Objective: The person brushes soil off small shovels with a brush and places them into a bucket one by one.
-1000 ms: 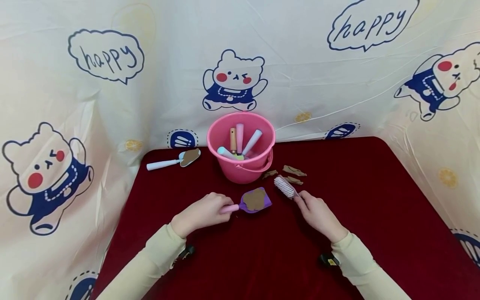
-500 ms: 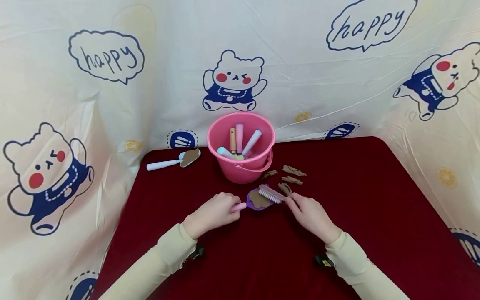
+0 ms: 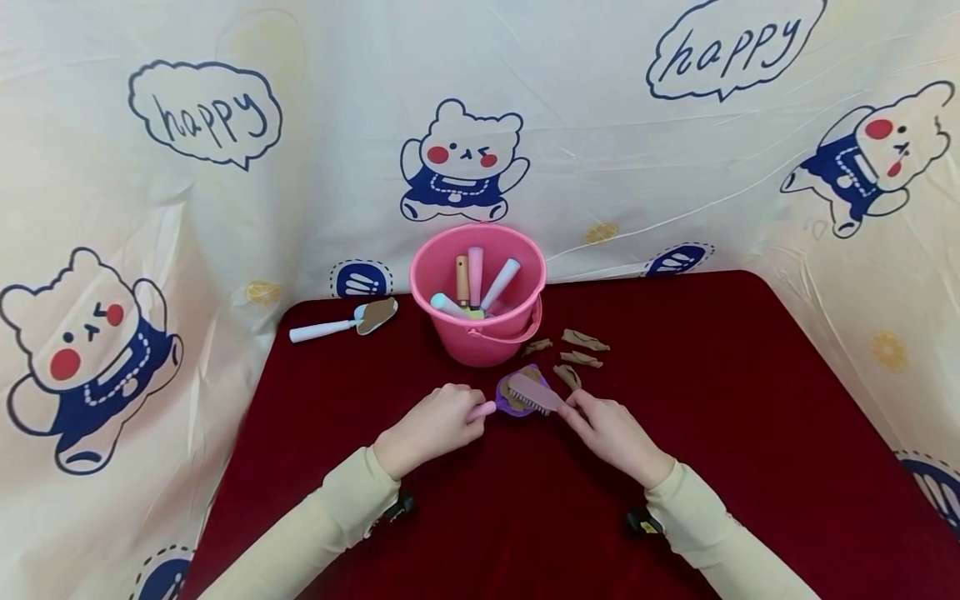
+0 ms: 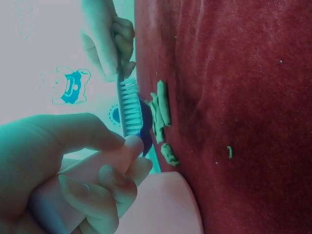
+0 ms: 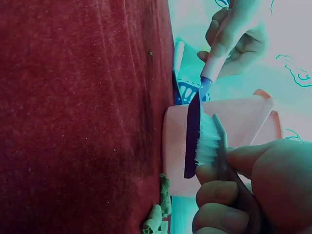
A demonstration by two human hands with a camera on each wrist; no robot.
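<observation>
My left hand [image 3: 433, 423] grips the pink handle of a small purple shovel [image 5: 191, 141], its blade bearing a flat brown, clay-like layer [image 3: 512, 387]. In my right hand [image 3: 617, 435] is the handle of a pink scrub brush [image 3: 534, 392] with white bristles. The brush lies over the shovel blade, bristles down, touching or nearly touching the brown layer, most of which it hides. Seen from the right wrist, the bristles [image 5: 208, 141] face the blade closely. In the left wrist view, my left thumb and fingers wrap the shovel handle [image 4: 97, 178].
Behind the shovel stands a pink bucket [image 3: 480, 346] holding several handled tools. Several rolled brown pieces [image 3: 585, 339] lie to its right. A trowel [image 3: 322, 331] with brown matter on its blade lies at the left on the dark red cloth [image 3: 712, 375]. A printed white curtain [image 3: 600, 167] encloses the table.
The brush has moved left and turned over, from beside the shovel to over its blade. My left hand has brought the shovel right and slightly away from me. A brown piece near my right hand is uncovered.
</observation>
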